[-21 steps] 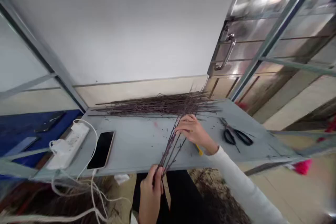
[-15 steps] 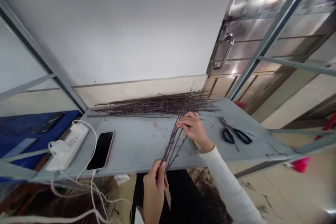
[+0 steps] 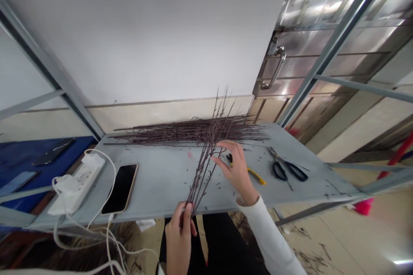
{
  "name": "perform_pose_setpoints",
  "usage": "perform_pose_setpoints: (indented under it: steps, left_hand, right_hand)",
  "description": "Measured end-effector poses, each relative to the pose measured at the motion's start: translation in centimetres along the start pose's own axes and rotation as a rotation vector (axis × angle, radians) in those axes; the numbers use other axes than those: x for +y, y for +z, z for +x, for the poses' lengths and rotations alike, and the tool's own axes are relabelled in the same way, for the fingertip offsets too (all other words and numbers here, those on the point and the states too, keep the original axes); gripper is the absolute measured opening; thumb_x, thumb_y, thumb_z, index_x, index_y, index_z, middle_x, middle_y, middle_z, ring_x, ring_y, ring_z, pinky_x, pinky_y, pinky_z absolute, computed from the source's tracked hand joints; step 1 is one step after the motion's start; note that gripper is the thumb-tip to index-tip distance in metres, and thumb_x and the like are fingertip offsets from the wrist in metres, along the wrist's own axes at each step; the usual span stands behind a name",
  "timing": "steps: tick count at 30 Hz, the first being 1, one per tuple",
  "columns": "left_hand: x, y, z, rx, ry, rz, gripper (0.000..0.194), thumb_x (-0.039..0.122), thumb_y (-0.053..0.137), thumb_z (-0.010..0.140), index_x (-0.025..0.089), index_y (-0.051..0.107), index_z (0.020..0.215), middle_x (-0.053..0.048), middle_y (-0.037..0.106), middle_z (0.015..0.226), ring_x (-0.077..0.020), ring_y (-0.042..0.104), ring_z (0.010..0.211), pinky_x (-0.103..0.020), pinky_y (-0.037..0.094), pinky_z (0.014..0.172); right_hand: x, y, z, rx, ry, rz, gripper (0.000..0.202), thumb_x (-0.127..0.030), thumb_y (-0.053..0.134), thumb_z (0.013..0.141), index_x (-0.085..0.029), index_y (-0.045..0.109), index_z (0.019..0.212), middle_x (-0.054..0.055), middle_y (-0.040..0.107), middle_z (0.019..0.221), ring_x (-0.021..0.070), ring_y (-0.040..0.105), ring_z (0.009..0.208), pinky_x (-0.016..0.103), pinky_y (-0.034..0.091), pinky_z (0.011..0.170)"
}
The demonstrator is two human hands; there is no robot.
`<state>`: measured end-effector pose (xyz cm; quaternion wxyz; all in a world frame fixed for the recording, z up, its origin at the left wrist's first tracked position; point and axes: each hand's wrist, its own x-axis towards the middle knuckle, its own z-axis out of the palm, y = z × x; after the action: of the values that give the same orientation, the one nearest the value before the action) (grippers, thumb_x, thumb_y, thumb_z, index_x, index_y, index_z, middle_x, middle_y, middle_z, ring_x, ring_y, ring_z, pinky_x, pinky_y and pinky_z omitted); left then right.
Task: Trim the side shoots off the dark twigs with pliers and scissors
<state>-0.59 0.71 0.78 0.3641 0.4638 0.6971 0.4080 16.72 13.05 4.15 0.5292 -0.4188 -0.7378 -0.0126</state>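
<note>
Several thin dark twigs stand fanned upward from my left hand, which pinches their lower ends at the table's front edge. My right hand is beside the twigs, its thumb and fingers apart in a C shape; whether a fingertip touches a twig I cannot tell. Behind, a long pile of similar twigs lies along the back of the table. Yellow-handled pliers lie partly hidden under my right hand. To the right are black-handled scissors.
A phone with a charging cable lies on the grey table, beside a white power strip. Metal frame posts rise at both sides. Twig scraps are scattered on the table and floor. A metal door stands at the right.
My right hand has opened from its hold on the twigs and uncovered the pliers. My left hand has shifted slightly left and down, and the twigs now stand more spread.
</note>
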Motion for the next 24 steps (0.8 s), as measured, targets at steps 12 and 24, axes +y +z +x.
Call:
perform_pose_setpoints:
  steps: [12,24]
  left_hand:
    - [-0.5,1.2,-0.4,-0.059,0.013,-0.083,0.047,0.061,0.041,0.083,0.018,0.060,0.083,0.006,0.043,0.044,-0.0124,0.044,0.043,-0.022,0.035,0.050]
    - [0.3,0.2,-0.2,-0.103,-0.031,-0.165,0.052,0.066,0.045,0.078,0.016,0.061,0.079,0.007,0.040,0.042,-0.0108,0.039,0.041,-0.022,0.033,0.045]
  right_hand:
    - [0.9,0.5,-1.7,-0.220,0.104,-0.268,0.016,-0.032,0.051,0.089,-0.019,0.054,0.098,0.005,0.059,0.085,0.0221,0.053,0.082,0.035,0.038,0.074]
    - [1.4,-0.4,-1.9,-0.214,-0.026,-0.028,0.026,-0.021,0.041,0.092,-0.022,0.062,0.077,0.004,0.061,0.077,0.0170,0.057,0.071,0.029,0.048,0.069]
